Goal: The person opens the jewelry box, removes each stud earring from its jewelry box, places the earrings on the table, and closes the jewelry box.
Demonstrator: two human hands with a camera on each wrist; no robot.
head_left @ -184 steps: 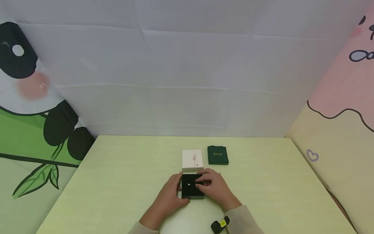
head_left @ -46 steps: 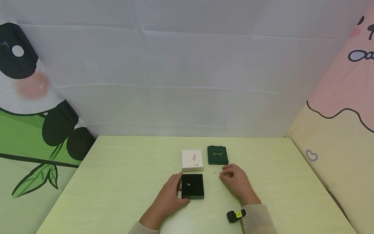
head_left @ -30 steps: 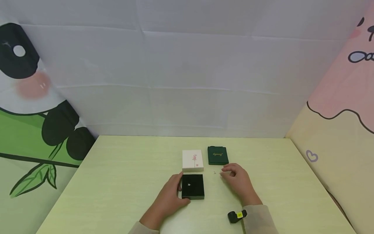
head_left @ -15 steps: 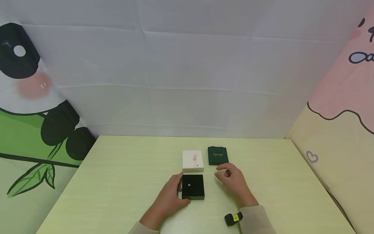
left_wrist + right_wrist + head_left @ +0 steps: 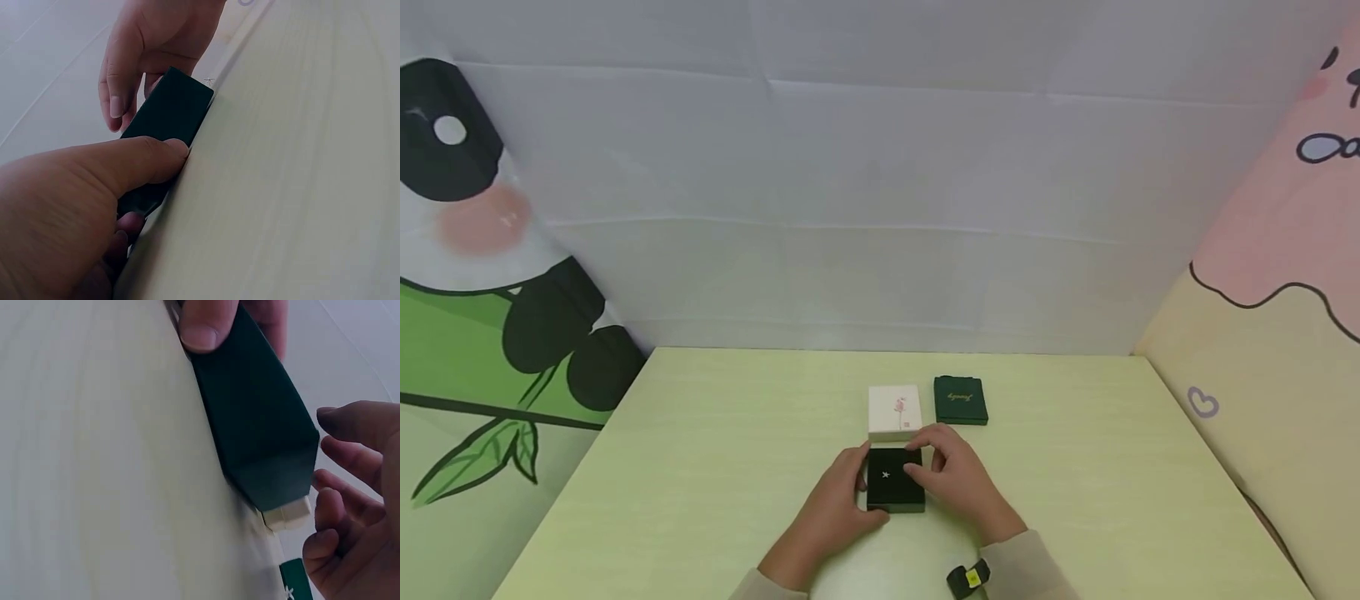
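Observation:
My left hand (image 5: 835,497) grips a small dark green jewelry box (image 5: 893,494) at its left side, thumb along the near edge. On its black top sits one silver star-shaped stud (image 5: 886,474). Over the box's right part is my right hand (image 5: 962,483), thumb and forefinger apart; nothing shows between them. In the right wrist view its fingers (image 5: 350,422) curl loosely by the box's end. A tiny silver piece (image 5: 209,80) lies past the box in the left wrist view. Another view, from the right wrist, has a star-shaped piece (image 5: 289,592) in front of the green pouch.
A white box (image 5: 892,410) with a pink flower print stands just behind the jewelry box. Right of it lies a flat green pouch (image 5: 961,401) with gold lettering. The pale table (image 5: 737,433) ends at a white backdrop, with printed cloths at both sides.
A second star near the right fingertips on the box 6.1 s ago is gone from its top. My right hand was by small pieces right of the box, then moved left over it. Left hand unchanged.

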